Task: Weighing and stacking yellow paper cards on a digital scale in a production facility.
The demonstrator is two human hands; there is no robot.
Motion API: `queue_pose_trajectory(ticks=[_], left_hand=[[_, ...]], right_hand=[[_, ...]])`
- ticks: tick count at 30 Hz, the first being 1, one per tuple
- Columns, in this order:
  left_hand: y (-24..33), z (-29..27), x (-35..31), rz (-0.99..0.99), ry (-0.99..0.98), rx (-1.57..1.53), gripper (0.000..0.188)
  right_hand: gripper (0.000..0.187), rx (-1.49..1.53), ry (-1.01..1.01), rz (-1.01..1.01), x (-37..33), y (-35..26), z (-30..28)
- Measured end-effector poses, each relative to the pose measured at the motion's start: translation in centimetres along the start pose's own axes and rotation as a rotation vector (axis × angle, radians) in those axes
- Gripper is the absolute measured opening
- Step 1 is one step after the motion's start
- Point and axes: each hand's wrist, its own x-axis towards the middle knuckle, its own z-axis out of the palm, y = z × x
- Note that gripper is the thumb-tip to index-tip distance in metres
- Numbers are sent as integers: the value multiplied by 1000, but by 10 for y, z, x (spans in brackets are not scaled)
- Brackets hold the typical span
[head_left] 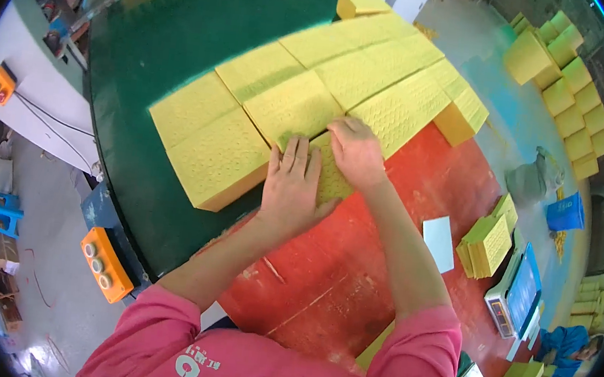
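Rows of thick stacks of yellow paper with dimpled tops lie across a green table surface (161, 56). My left hand (289, 187) lies against the near end of a small yellow paper stack (331, 173), fingers stretched forward and thumb out to the right. Curled over the far right part of that same stack is my right hand (355, 152), its fingers closed at the edge beside the neighbouring stacks. A larger yellow stack (221, 154) sits left of my left hand, and another yellow stack (292, 106) is just beyond my fingertips.
A red tabletop (323, 264) spreads beneath my forearms. To the right are a white sheet (438, 243), a small yellow bundle (487, 245) and a scale (515, 295). An orange button box (107, 265) hangs at left. A person in blue (563, 352) is at far right.
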Motion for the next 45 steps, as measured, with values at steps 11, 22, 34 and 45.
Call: queue_pose_trajectory(ticks=[11,22,34,45], left_hand=[[15,-42,-49,265,-183,-146,68],[11,-69,-151,422,-195,-548,51],[42,-86,-275,329,-11,-448,59],[66,-84,-333,-898,-432,-1607,72]], right_hand=[[5,-439,-389,287,-79,-65,-63],[41,91,-234,855,-226,-228,-114],[37,248,-216,1074,-309,-328,-124],[51,334,-205,914,-318,-321,-136]])
